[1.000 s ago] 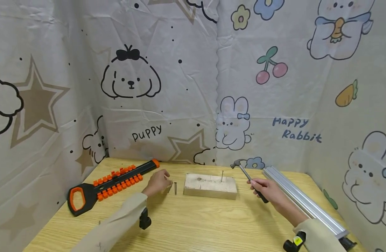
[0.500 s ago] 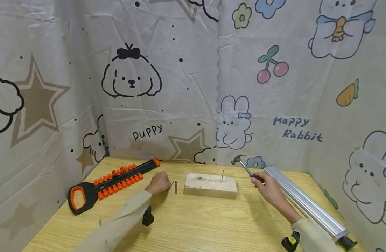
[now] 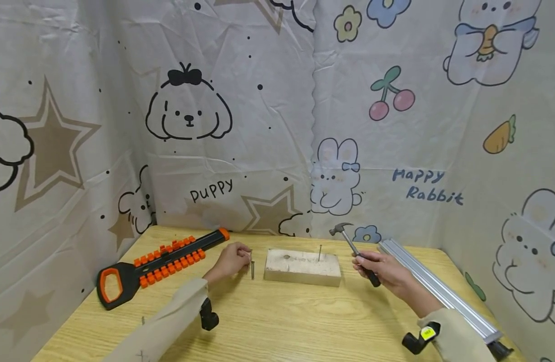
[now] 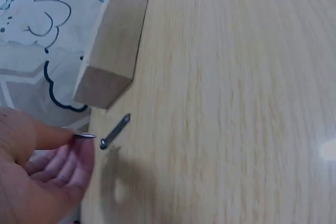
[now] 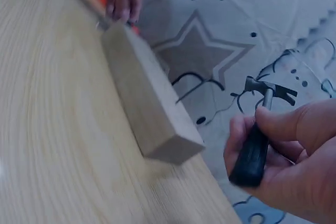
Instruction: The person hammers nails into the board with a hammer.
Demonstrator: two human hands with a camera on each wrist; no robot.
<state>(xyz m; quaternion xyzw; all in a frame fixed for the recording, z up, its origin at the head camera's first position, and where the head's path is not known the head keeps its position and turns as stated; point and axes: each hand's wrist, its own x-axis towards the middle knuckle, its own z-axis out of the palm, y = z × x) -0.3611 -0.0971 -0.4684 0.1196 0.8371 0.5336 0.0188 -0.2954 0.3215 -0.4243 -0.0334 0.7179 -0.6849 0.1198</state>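
Observation:
Between thumb and fingers my left hand (image 3: 231, 259) pinches a nail (image 4: 85, 136); its pointed end shows in the left wrist view, the rest lies inside the fingers. Close beside that hand, what looks like a pair of nails (image 4: 114, 131) lies on the table. My right hand (image 3: 386, 272) grips a claw hammer (image 5: 253, 153) by its black handle, head up and tilted left, clear of the table. Between the hands lies a pale wooden block (image 3: 300, 274). A nail (image 3: 320, 253) stands upright in its right part, and a dark spot marks its left part.
A black and orange rack-like tool (image 3: 168, 261) lies at the table's left. Along the right lies a silver metal rail (image 3: 440, 289). Printed cloth (image 3: 259, 125) hangs behind the wooden table (image 3: 295, 322). A small grey piece (image 3: 143, 320) lies near the left sleeve.
My left hand dipped to the nails beside the block, then came up with its fingers turned and a nail between them. The hammer rose slightly, then my right hand shifted left and down.

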